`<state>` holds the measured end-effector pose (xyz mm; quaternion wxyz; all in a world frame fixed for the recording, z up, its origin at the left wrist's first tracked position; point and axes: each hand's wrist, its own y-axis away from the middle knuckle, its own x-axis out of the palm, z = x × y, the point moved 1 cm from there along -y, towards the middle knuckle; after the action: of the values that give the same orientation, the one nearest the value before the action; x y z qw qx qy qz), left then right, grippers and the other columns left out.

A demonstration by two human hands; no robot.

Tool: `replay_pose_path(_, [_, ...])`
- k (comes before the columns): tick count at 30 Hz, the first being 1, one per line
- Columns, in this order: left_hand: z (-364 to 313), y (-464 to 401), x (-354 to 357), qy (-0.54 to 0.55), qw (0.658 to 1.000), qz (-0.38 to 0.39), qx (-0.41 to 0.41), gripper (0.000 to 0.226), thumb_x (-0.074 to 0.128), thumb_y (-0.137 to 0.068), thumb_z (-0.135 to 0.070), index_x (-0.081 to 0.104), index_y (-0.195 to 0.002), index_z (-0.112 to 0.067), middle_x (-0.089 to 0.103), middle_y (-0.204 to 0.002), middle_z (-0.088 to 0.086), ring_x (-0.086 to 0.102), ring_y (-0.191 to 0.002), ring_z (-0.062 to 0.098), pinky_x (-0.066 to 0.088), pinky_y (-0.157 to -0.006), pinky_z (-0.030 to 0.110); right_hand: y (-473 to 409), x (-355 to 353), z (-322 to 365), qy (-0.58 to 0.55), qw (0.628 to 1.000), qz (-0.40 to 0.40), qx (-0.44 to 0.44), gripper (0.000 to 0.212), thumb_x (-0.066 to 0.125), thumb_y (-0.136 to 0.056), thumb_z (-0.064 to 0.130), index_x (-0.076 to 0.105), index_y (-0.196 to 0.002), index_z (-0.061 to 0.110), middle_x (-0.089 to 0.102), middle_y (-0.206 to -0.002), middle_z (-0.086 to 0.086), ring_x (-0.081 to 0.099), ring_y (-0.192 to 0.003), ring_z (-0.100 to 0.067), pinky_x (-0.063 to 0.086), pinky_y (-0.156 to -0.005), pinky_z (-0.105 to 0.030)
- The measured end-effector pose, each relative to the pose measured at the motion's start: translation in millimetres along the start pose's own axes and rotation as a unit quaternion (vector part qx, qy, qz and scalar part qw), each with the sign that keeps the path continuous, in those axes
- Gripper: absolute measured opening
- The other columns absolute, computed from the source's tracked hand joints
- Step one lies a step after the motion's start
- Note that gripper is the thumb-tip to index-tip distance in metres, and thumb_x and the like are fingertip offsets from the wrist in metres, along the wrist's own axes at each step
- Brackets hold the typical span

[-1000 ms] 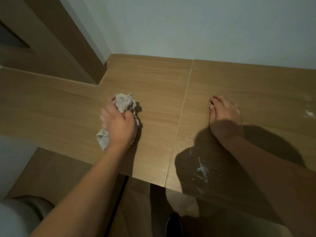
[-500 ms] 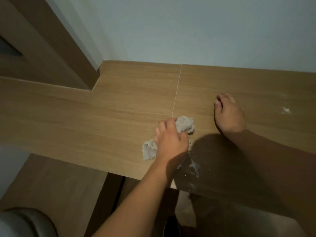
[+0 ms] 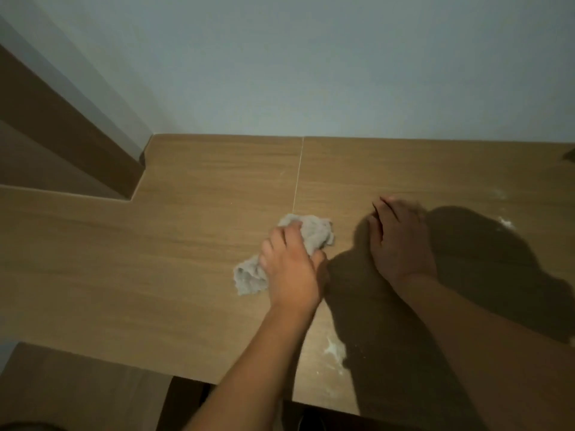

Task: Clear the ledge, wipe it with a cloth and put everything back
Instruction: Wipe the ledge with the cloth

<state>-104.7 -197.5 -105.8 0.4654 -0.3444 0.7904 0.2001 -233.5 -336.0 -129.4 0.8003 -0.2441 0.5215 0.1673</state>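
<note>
Head view: compared with half a second earlier, the left hand [image 3: 291,269] and the crumpled grey cloth [image 3: 306,231] remain at the pale seam line [image 3: 297,181] of the wood-grain ledge [image 3: 155,259]. The left hand clenches the cloth, which protrudes beyond the fingers and behind the palm. The right hand [image 3: 399,244], right of the seam, rests flat and released on the ledge. White residue [image 3: 334,348] lies near the front edge.

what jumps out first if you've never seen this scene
The left hand gripping a crumpled grey cloth in the middle of the wood-grain ledge, beside the pale seam. Just right of it the right hand rests on the ledge, in shadow. White dusty smears show near the front edge.
</note>
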Motion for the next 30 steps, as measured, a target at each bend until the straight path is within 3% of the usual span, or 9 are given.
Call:
replay_pose_path(4, [-17, 4, -7, 0.080, 0.995, 0.042, 0.039, 0.050, 0.052, -0.090, -0.026, 0.048, -0.139, -0.019, 0.049, -0.129, 0.006, 0.040, -0.117, 0.025, 0.028, -0.095, 0.036, 1, 0, 0, -0.002, 1.000, -0.003, 0.005, 0.047, 0.034, -0.100, 0.030, 0.060, -0.129, 0.004, 0.057, -0.134, -0.017, 0.049, -0.128, -0.032, 0.033, -0.113, -0.048])
replay_pose_path(6, [5, -26, -27, 0.098, 0.995, -0.017, 0.010, 0.056, 0.050, -0.086, -0.030, 0.048, -0.140, -0.012, 0.050, -0.130, 0.012, 0.041, -0.119, 0.029, 0.026, -0.097, 0.033, 0, 0, 2, 0.000, 1.000, -0.002, 0.007, 0.046, 0.036, -0.099, 0.029, 0.061, -0.129, 0.005, 0.057, -0.135, -0.016, 0.048, -0.129, -0.031, 0.033, -0.112, -0.048])
replay_pose_path(9, [42, -92, -52, 0.049, 0.990, -0.087, -0.096, 0.069, 0.045, -0.083, -0.037, 0.042, -0.145, -0.006, 0.046, -0.135, 0.019, 0.040, -0.125, 0.035, 0.029, -0.104, 0.040, -1, 2, 2, 0.009, 1.000, 0.003, 0.011, 0.045, 0.036, -0.099, 0.029, 0.061, -0.129, 0.006, 0.057, -0.135, -0.014, 0.047, -0.130, -0.029, 0.032, -0.113, -0.046])
replay_pose_path(13, [42, -140, -40, -0.045, 0.986, -0.061, -0.152, 0.060, 0.055, -0.094, -0.031, 0.039, -0.146, -0.007, 0.043, -0.140, 0.021, 0.038, -0.126, 0.038, 0.032, -0.101, 0.045, -2, 1, 1, 0.013, 1.000, 0.008, 0.012, 0.046, 0.036, -0.099, 0.029, 0.060, -0.130, 0.006, 0.056, -0.136, -0.013, 0.047, -0.131, -0.029, 0.032, -0.114, -0.047])
replay_pose_path(18, [-47, -86, 14, -0.021, 1.000, 0.017, -0.001, 0.056, 0.058, -0.093, -0.028, 0.042, -0.145, -0.014, 0.045, -0.135, 0.012, 0.039, -0.118, 0.029, 0.026, -0.090, 0.038, -1, 0, 1, 0.017, 1.000, 0.012, 0.011, 0.046, 0.034, -0.100, 0.030, 0.059, -0.130, 0.007, 0.055, -0.136, -0.012, 0.046, -0.132, -0.026, 0.031, -0.115, -0.047])
replay_pose_path(21, [-44, -93, 7, 0.019, 0.998, 0.048, 0.048, 0.057, 0.050, -0.093, -0.034, 0.042, -0.146, -0.015, 0.044, -0.136, 0.011, 0.038, -0.120, 0.027, 0.025, -0.092, 0.035, -1, 0, 0, 0.019, 1.000, 0.007, 0.012, 0.045, 0.035, -0.100, 0.030, 0.060, -0.130, 0.008, 0.055, -0.136, -0.011, 0.046, -0.132, -0.026, 0.026, -0.116, -0.042])
replay_pose_path(23, [-17, -116, -9, 0.031, 0.999, 0.012, 0.017, 0.064, 0.043, -0.086, -0.038, 0.044, -0.145, -0.012, 0.046, -0.136, 0.015, 0.040, -0.122, 0.032, 0.029, -0.100, 0.038, -1, 1, 0, 0.017, 1.000, 0.005, 0.012, 0.045, 0.035, -0.099, 0.029, 0.061, -0.128, 0.007, 0.056, -0.136, -0.012, 0.047, -0.131, -0.027, 0.026, -0.115, -0.042])
replay_pose_path(26, [28, -165, -32, 0.009, 0.987, -0.091, -0.129, 0.060, 0.050, -0.091, -0.032, 0.042, -0.145, -0.007, 0.044, -0.140, 0.022, 0.038, -0.127, 0.039, 0.028, -0.104, 0.044, -1, 1, 2, 0.020, 1.000, 0.011, 0.014, 0.043, 0.038, -0.099, 0.028, 0.060, -0.130, 0.008, 0.055, -0.137, -0.011, 0.046, -0.132, -0.027, 0.029, -0.115, -0.044])
replay_pose_path(30, [13, -201, -24, -0.044, 0.974, -0.090, -0.205, 0.057, 0.054, -0.095, -0.030, 0.039, -0.145, -0.006, 0.042, -0.142, 0.024, 0.037, -0.129, 0.041, 0.030, -0.101, 0.047, -2, 0, 1, 0.016, 1.000, 0.007, 0.013, 0.043, 0.038, -0.098, 0.027, 0.060, -0.130, 0.008, 0.055, -0.137, -0.010, 0.046, -0.132, -0.026, 0.028, -0.116, -0.043])
